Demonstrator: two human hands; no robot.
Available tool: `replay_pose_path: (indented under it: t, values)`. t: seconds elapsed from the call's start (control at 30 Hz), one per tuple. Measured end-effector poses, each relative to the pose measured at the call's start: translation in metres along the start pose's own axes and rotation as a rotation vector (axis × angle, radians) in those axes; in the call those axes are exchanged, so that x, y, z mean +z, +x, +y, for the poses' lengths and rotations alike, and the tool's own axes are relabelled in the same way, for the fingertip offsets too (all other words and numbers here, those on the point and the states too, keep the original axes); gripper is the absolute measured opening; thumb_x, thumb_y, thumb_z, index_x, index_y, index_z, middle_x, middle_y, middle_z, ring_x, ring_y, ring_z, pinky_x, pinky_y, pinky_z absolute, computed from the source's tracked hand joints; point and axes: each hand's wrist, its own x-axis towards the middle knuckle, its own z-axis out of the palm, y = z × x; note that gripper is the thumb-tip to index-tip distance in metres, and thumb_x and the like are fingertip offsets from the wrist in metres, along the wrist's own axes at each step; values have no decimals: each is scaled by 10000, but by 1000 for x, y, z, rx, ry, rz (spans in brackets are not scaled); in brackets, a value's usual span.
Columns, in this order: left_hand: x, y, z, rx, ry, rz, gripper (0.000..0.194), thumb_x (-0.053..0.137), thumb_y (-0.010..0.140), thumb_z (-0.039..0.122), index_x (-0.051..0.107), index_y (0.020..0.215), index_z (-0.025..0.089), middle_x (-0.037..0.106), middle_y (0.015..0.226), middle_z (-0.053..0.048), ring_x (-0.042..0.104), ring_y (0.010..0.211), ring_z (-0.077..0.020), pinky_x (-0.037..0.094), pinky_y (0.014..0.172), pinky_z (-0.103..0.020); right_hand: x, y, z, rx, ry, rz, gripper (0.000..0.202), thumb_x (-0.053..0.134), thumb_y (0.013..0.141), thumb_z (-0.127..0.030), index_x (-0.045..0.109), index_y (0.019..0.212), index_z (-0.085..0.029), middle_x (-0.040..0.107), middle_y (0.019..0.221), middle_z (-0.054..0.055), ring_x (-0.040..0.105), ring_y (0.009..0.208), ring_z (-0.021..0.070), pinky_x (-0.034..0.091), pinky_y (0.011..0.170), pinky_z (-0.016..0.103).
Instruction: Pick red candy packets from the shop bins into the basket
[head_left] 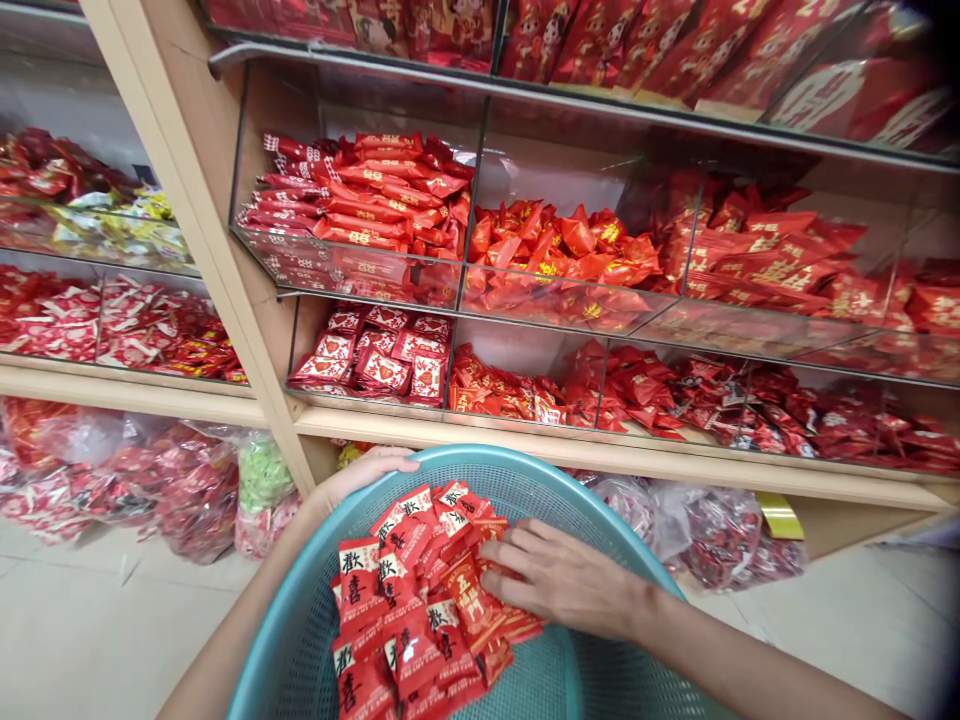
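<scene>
Teal rim point(480, 456) gripped, my left hand point(369, 472) steadied the basket point(289, 600). My right hand point(555, 578), half-open over packets point(416, 650), needed lightness; any hold was hidden.

head-worn view, looking forward and down, shelves ahead, basket close below

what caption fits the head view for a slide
Left hand grips the rim of a teal basket while the right hand touches red candy packets inside
</scene>
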Motion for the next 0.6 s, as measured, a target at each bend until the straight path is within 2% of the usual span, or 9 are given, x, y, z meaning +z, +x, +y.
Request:
replay_pose_path:
  t: [0.23,0.37,0.6]
  values:
    - [-3,5,-3,-14,-16,10,286,638,664,381,685,899,225,700,850,-17,597,807,-234,445,747,-333,3,-18,-3,-31,-42,6,245,370,920,-200,503,1127,-211,545,1166,33,523,898,131,425,838,304]
    - [-5,10,-8,-32,8,73,276,669,637,359,695,881,233,701,851,-14,603,813,-229,441,769,-332,7,-14,-2,-54,-60,16,244,378,916,-199,501,1124,-225,540,1181,29,526,874,134,423,834,312]
    - [0,4,0,-15,9,27,279,646,645,384,694,867,222,701,845,-22,604,829,-231,449,764,-335,7,-9,-6,-34,-62,11,246,366,914,-181,510,1106,-231,532,1204,23,532,862,136,428,803,305]
